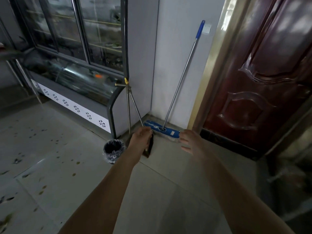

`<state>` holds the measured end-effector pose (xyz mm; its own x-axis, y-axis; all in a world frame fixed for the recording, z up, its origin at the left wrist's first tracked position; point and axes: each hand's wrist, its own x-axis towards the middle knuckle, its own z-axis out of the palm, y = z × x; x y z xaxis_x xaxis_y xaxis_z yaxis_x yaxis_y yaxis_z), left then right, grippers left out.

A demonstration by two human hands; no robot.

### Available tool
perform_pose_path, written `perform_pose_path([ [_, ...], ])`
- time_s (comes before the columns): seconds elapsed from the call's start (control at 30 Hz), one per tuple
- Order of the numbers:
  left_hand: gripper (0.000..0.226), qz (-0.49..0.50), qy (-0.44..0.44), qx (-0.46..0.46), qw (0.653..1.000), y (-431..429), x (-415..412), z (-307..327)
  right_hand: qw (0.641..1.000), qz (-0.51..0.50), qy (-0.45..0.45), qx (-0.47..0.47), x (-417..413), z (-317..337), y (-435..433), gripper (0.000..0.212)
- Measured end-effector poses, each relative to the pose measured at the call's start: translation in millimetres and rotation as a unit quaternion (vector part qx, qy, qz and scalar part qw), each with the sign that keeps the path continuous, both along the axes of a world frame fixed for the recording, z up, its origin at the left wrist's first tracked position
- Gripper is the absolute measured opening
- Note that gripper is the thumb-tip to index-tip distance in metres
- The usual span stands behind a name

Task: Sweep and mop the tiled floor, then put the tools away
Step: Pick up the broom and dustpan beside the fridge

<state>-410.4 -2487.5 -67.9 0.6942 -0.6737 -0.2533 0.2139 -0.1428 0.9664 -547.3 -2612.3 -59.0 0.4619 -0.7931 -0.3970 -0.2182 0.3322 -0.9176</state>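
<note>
1. The mop [181, 81] leans in the corner against the white wall [177, 48]. Its handle tilts to the right and has a blue grip at the top. The flat blue mop head [160, 130] lies on the tiled floor [160, 191] at the foot of the wall.
2. Just left of the mop, an upright metal pole [128, 107] stands by the corner. A slanted metal rod [136, 108] branches from it below a yellow clip [125, 80] and runs down into the left hand [141, 137].
3. The left arm is stretched forward, almost straight, with the back of the hand up. Its fingers curl round the lower end of the slanted metal rod. A dark flat piece [149, 149] hangs under the hand; what it is cannot be told.
4. The right arm reaches forward alongside. The right hand [190, 141] is blurred, its fingers spread and loose, holding nothing. It is just beside the fringed right end of the mop head; whether it touches cannot be told.
5. Scraps [77, 163] and dark bits lie scattered over the floor on the left.
6. A small lined bin [113, 149] stands on the floor just left of the left forearm.
7. A glass-fronted display freezer [76, 85] stands behind the bin, and a dark red door [261, 81] is to the right.
</note>
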Motion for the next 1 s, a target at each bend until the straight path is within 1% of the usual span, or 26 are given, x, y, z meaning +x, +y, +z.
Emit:
perform_pose_path([
  [0.1, 0.016, 0.003, -0.008, 0.006, 1.0, -37.5, 28.5, -2.8, 1.0, 0.002, -0.004, -0.002, 30.1, 0.2, -40.0, 0.021],
  [0.2, 0.01, 0.024, -0.007, 0.012, 1.0, -79.5, 57.9, -7.5, 0.999, 0.037, -0.003, -0.025, 61.2, -5.7, -84.3, 0.032],
  [0.3, 0.019, 0.032, -0.014, 0.012, 0.999, -128.0, 89.9, -14.9, 0.998, 0.06, -0.016, -0.034, 95.6, -17.7, -137.7, 0.037],
  [0.4, 0.009, 0.049, -0.012, 0.025, 0.998, -175.1, 118.9, -15.0, 0.996, 0.082, -0.033, -0.028, 128.7, -23.0, -189.2, 0.042],
  [0.53, 0.011, 0.078, -0.003, 0.031, 0.996, -240.6, 159.0, -9.1, 0.995, 0.095, -0.015, -0.007, 178.8, -20.8, -259.9, 0.038],
  [0.63, 0.012, 0.103, -0.003, 0.035, 0.994, -278.3, 187.3, -10.0, 0.995, 0.101, -0.025, -0.004, 215.7, -24.0, -303.5, 0.041],
  [0.67, 0.013, 0.109, 0.001, 0.044, 0.993, -289.8, 197.1, -11.3, 0.993, 0.111, -0.028, 0.0, 227.4, -25.0, -315.1, 0.039],
  [0.77, 0.009, 0.129, 0.014, 0.059, 0.99, -317.7, 224.0, -16.2, 0.991, 0.133, -0.021, 0.009, 262.5, -32.8, -344.0, 0.021],
  [0.83, 0.012, 0.139, 0.014, 0.06, 0.988, -338.5, 246.6, -21.1, 0.991, 0.132, -0.01, 0.023, 292.1, -38.7, -365.9, 0.016],
  [0.9, 0.02, 0.15, 0.019, 0.057, 0.987, -358.1, 271.8, -25.5, 0.99, 0.14, 0.004, 0.026, 324.4, -45.2, -386.4, 0.009],
  [0.97, 0.025, 0.156, 0.024, 0.052, 0.986, -372.6, 292.8, -29.0, 0.989, 0.145, 0.008, 0.032, 349.5, -49.4, -402.6, 0.008],
  [1.0, 0.026, 0.154, 0.02, 0.053, 0.986, -381.7, 306.6, -33.1, 0.988, 0.152, 0.011, 0.028, 365.7, -53.6, -413.3, 0.013],
])
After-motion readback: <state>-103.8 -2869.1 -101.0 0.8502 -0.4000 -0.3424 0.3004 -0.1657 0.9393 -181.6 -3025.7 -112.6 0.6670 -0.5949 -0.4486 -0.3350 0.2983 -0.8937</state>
